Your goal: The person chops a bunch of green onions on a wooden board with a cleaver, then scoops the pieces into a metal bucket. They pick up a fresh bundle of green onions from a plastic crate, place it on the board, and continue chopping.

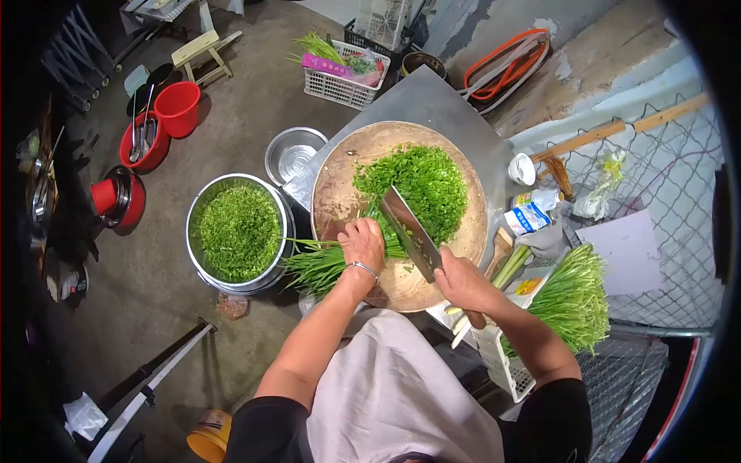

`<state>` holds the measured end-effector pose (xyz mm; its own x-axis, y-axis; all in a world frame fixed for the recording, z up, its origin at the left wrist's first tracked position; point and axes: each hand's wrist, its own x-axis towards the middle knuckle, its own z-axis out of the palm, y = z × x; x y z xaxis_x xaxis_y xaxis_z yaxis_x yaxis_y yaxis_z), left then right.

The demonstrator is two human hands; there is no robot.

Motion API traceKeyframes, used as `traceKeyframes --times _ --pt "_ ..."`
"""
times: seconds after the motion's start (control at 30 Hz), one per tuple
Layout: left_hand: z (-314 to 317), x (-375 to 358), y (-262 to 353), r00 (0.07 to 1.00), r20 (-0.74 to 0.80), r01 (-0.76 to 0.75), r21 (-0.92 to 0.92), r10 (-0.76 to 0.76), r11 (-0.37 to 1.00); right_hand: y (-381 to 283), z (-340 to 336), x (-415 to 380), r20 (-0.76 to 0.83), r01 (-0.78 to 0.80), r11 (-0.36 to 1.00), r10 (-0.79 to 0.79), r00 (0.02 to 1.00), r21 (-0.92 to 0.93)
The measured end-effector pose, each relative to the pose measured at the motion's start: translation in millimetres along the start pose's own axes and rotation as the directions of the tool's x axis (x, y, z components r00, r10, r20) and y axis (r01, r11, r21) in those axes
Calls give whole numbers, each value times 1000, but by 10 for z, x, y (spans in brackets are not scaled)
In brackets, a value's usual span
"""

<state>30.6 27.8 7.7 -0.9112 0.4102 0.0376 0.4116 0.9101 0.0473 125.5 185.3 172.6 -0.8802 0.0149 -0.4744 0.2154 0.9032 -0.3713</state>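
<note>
On a round wooden board (340,174) lies a heap of chopped greens (421,185). My left hand (361,245), with a bracelet at its wrist, presses down on a bunch of long green stalks (318,266) whose loose ends hang past the board's left edge. A wide cleaver (413,231) is in my right hand (463,284), its fingers closed round the handle. The blade stands over the stalks, just right of my left hand, beside the heap. Left of the board, a metal pot (194,266) holds more chopped greens (239,231).
The board rests on a metal table (432,96). At the right are uncut greens (567,301), a white basket (498,366), a labelled bottle (529,218) and a small white bowl (522,169). A metal basin (296,154) and red buckets (177,108) stand on the floor at left.
</note>
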Motion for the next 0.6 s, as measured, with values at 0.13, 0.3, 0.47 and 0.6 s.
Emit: traceKeyframes --times 0.13,0.3,0.47,0.6 --pt "46 -12 -28 998 56 -8 -23 9 1000 87 609 532 -67 -78 992 84 994 95" --pt "-51 -40 -37 997 70 -23 -64 28 998 312 807 448 -274 11 981 44 961 193" --pt "-15 -35 -29 999 24 -21 -16 21 1000 -25 133 30 -204 0 996 17 979 86" --pt "-2 -43 -21 1000 1 -20 -45 20 999 -160 -58 -191 -58 -29 999 31 998 26"
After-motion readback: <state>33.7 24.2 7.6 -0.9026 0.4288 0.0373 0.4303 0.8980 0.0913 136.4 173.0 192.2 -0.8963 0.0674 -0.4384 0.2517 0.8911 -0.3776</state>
